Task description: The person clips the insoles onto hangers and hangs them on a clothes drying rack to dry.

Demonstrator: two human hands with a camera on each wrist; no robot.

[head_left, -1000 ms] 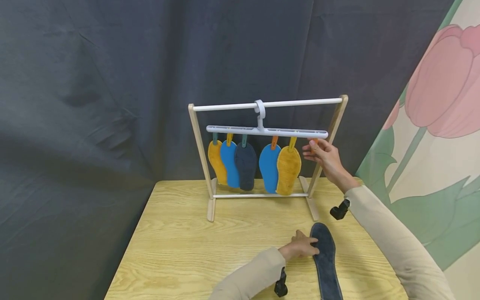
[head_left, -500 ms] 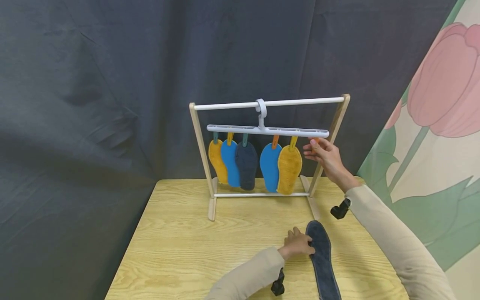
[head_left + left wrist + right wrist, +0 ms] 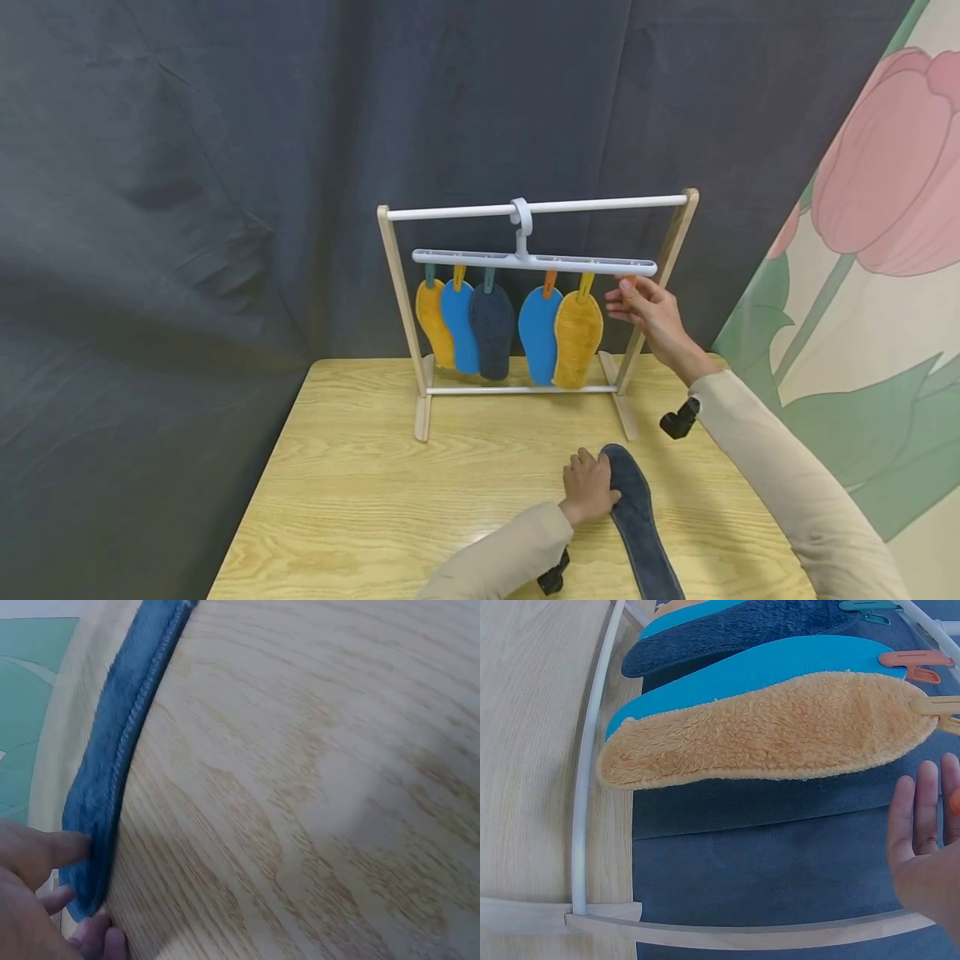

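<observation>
A dark grey-blue insole [image 3: 639, 518] lies on the table, slanted, its broad end away from me. My left hand [image 3: 587, 486] is at the left edge of that end. In the left wrist view the thumb lies over the plush insole [image 3: 112, 742] and the other fingers curl at its rim. Up at the right end of the grey clip hanger [image 3: 465, 259], my right hand [image 3: 651, 312] pinches an orange clip [image 3: 630, 282], mostly hidden by the fingers. Beside it a yellow insole [image 3: 780, 735] hangs from a yellow clip [image 3: 936, 706].
The hanger hooks over the white bar [image 3: 615, 204] of a wooden stand [image 3: 402, 300] at the table's back. Several blue, yellow and dark insoles hang from its other clips, among them a blue insole [image 3: 537, 333]. A dark curtain [image 3: 225, 167] stands behind; a painted wall [image 3: 862, 250] rises at right.
My left hand has moved left and slightly away from me, and the broad end of the dark insole has swung left with it. The right hand stays at the orange clip.
</observation>
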